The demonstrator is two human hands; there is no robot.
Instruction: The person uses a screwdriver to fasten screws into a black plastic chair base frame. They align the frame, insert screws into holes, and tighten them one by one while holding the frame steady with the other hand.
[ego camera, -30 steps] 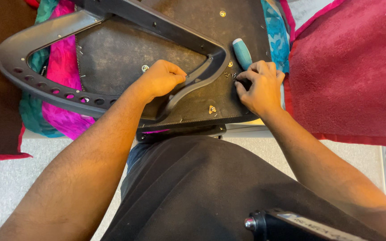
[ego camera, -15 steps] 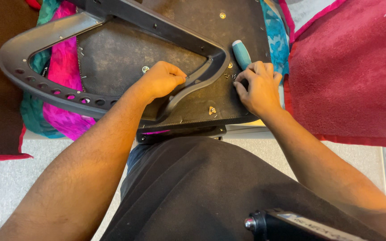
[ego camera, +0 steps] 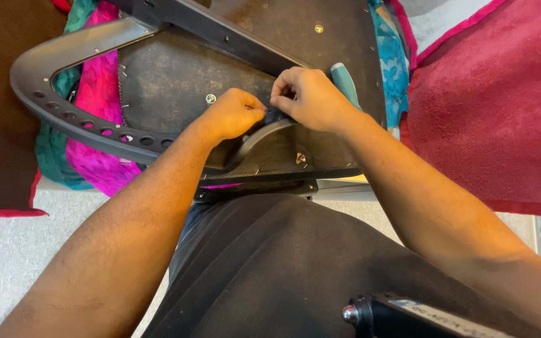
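Both hands, left & right, fingers pinched shut on small dark fastener at grey curved plastic chair armrest; teal-handled screwdriver beside right hand.

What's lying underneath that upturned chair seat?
Under the chair seat bright pink cloth and teal cloth stick out at its edges. What they rest on is covered. Both hands, left and right, meet on its underside.

Your head camera looks steeply down from close above, past your dark lap, at both hands meeting on an upturned chair seat just ahead. One view only; red cloth fills its right edge.
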